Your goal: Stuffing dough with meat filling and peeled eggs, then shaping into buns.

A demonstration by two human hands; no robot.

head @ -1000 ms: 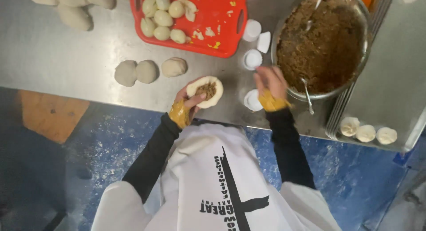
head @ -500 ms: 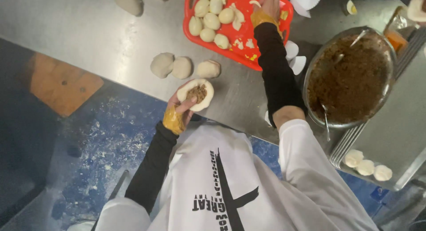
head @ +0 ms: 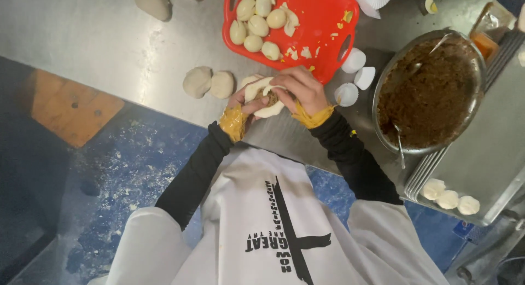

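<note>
the left hand [head: 244,103] cups a round white dough disc with brown filling [head: 266,96] over the steel worktop [head: 109,39], near the red plastic tray [head: 322,22]; the right hand [head: 299,89] pinches its edge, grip narrow.

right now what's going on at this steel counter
A person is filling dough. The left hand cups a flat round of dough with brown filling in its middle, and the right hand pinches its edge. Finished pieces lie on the red tray. A metal bowl of brown filling sits to the right, two dough balls to the left.
</note>
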